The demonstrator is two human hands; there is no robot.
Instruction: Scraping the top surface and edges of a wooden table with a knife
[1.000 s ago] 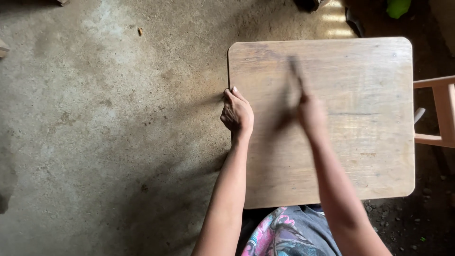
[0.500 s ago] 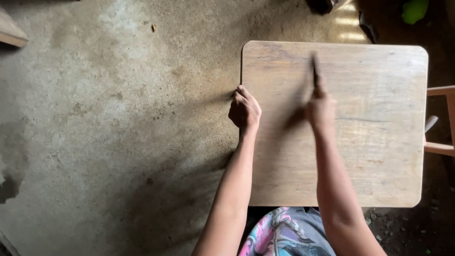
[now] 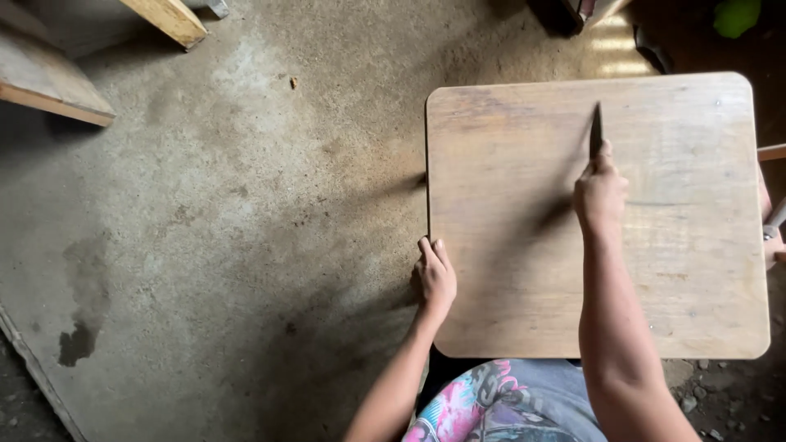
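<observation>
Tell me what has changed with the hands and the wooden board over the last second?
The left hand slid along the left edge of the rounded rectangular wooden board, toward the person. The right hand shifted rightward across the board, and the thin dark tool it grips now shows sharp. Both grips stayed as they were.

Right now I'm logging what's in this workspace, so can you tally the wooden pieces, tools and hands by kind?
Rounded rectangular wooden tabletop: 1
Loose pale wooden planks on the concrete floor, top left: 2
Thin dark metal blade tool: 1
Hands, left hand and right hand: 2
Total: 6
</observation>
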